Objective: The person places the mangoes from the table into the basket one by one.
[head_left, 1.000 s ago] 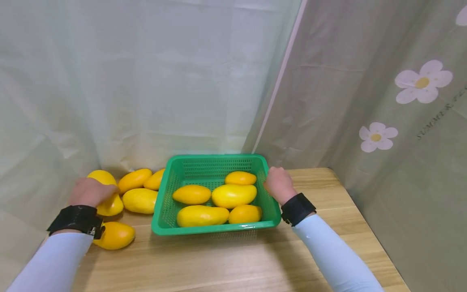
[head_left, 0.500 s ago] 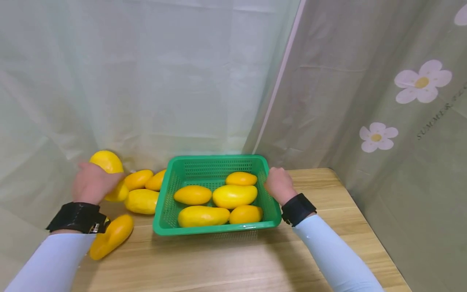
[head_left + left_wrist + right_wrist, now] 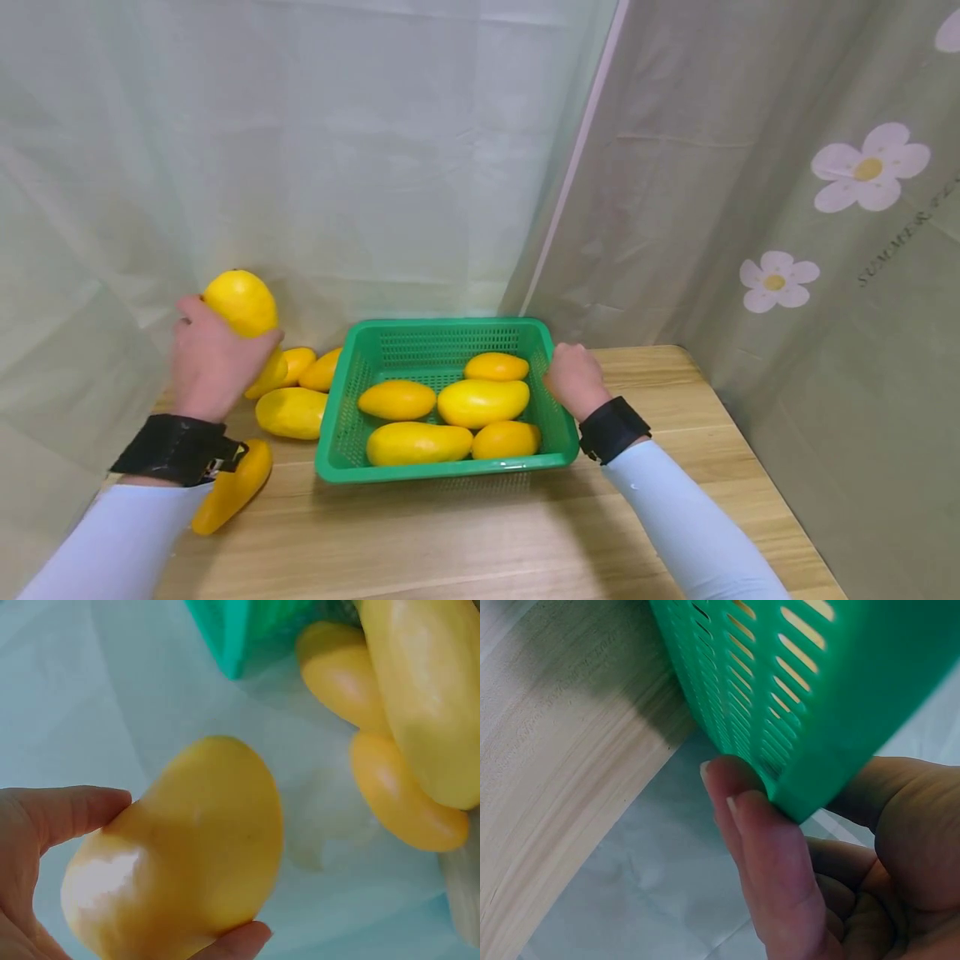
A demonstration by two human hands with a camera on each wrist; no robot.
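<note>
My left hand [image 3: 213, 367] holds a large yellow mango [image 3: 242, 302] up above the left part of the table, its tip end showing past the hand. In the left wrist view, thumb and fingers [image 3: 82, 814] pinch the mango [image 3: 187, 847] from opposite sides. My right hand [image 3: 576, 381] grips the right rim of a green plastic basket [image 3: 442, 475]. Seen from the right wrist, its fingers [image 3: 780, 862] lie against the outside of the basket wall [image 3: 829, 742], with the thumb on the other side of the rim. Several mangoes [image 3: 483, 403] lie inside the basket.
Several loose mangoes [image 3: 291, 413] lie between my left hand and the basket's left side. Another mango [image 3: 236, 487] lies nearer, partly behind my left wrist. Pale curtains [image 3: 375, 167] hang close behind and beside the wooden table [image 3: 450, 550].
My left hand has lifted the mango off the table, up and slightly right. The mango by my left wrist has turned to a slant. My right hand has stayed on the basket rim.
</note>
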